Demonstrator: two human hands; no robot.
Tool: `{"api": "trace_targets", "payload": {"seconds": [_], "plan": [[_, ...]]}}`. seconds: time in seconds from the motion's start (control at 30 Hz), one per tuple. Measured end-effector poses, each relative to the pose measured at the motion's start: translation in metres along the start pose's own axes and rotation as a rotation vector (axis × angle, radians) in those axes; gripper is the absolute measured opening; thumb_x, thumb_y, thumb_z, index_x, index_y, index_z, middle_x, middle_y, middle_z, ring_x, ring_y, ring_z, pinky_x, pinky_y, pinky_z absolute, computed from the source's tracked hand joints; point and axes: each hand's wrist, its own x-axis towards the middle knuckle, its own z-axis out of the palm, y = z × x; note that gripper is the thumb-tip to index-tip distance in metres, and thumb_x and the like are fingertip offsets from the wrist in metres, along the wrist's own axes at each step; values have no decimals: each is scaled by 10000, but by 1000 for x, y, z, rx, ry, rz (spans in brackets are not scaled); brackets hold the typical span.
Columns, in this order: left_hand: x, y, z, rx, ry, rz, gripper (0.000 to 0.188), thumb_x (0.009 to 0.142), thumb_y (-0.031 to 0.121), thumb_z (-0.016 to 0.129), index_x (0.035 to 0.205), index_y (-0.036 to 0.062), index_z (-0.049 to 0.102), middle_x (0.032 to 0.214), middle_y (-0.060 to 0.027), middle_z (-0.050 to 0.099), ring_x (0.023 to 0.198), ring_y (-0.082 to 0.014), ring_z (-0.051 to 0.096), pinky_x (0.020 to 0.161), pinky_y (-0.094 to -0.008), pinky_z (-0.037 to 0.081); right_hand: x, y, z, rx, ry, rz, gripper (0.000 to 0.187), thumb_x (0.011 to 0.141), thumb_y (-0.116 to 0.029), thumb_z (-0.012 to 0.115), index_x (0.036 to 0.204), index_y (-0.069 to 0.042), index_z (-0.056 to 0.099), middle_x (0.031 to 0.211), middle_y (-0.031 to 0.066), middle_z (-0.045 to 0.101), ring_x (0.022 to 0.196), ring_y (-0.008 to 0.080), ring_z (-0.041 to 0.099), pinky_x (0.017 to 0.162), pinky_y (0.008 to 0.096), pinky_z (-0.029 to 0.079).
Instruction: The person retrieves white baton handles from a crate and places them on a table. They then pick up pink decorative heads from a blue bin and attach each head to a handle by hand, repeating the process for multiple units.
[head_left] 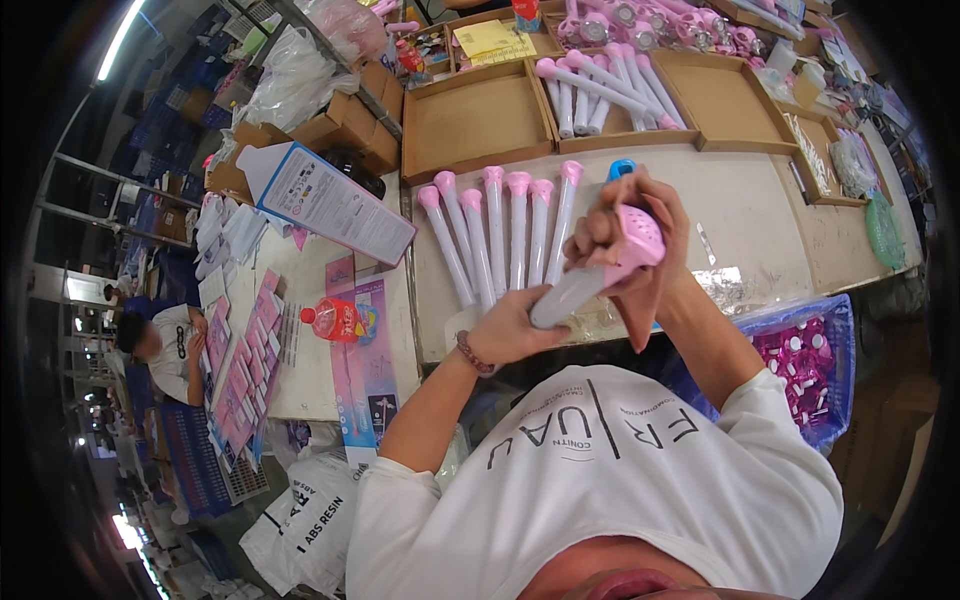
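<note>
Between my hands is a pale tube with a pink perforated head (640, 238), held at a slant over the table's front edge. My left hand (512, 328) is closed around the tube's lower end. My right hand (655, 205) grips it near the pink head, with a brown cloth-like flap (640, 312) hanging from that hand. Just beyond the right hand a blue object (621, 168) shows, mostly hidden. Several similar tubes with pink ends (518, 225) lie side by side on the table, left of my right hand.
Cardboard trays (480, 112) line the far side, one holding more pink-ended tubes (600, 90). At left are a printed box (335, 205), a red-capped bottle (335, 320) and pink packaging sheets (250, 350). A blue crate (840, 375) of pink parts stands right. Another person (175, 350) sits far left.
</note>
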Motion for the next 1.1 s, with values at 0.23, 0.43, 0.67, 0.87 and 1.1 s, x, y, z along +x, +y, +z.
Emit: {"api": "trace_targets", "payload": {"seconds": [0.23, 0.43, 0.67, 0.87, 1.1], "plan": [[24, -14, 6, 544, 644, 97, 270, 740, 175, 722, 845, 9, 536, 706, -237, 605, 641, -421, 601, 551, -466, 480, 27, 35, 30, 84, 499, -132, 299, 905, -337, 429, 861, -71, 558, 738, 114, 589, 642, 262, 596, 601, 369, 499], [-26, -11, 6, -107, -27, -307, 296, 798, 219, 705, 888, 0, 527, 614, -147, 587, 516, -319, 588, 488, -412, 477, 47, -1, 2, -19, 135, -108, 336, 915, -350, 423, 885, -47, 564, 732, 167, 608, 671, 286, 593, 638, 400, 483], [-4, -31, 16, 623, 548, -34, 401, 813, 278, 692, 1013, -27, 528, 697, -269, 610, 611, -463, 599, 530, -488, 485, 60, 24, 12, -43, 419, -313, 399, 958, -414, 380, 956, -46, 533, 771, 162, 627, 679, 277, 603, 631, 384, 480], [-38, -14, 25, -124, -16, -455, 361, 809, 262, 682, 919, -64, 574, 719, -267, 613, 736, -447, 625, 633, -451, 494, 57, 11, 5, -168, 296, -243, 506, 941, -538, 371, 947, -55, 522, 727, 114, 586, 557, 257, 587, 510, 344, 481], [-7, -24, 35, 468, 555, -291, 351, 803, 238, 660, 937, -77, 581, 778, -302, 619, 800, -450, 629, 694, -457, 501, 67, 31, 1, -407, 274, -520, 593, 885, -629, 469, 932, -42, 545, 731, 82, 580, 567, 180, 583, 527, 301, 496]]}}
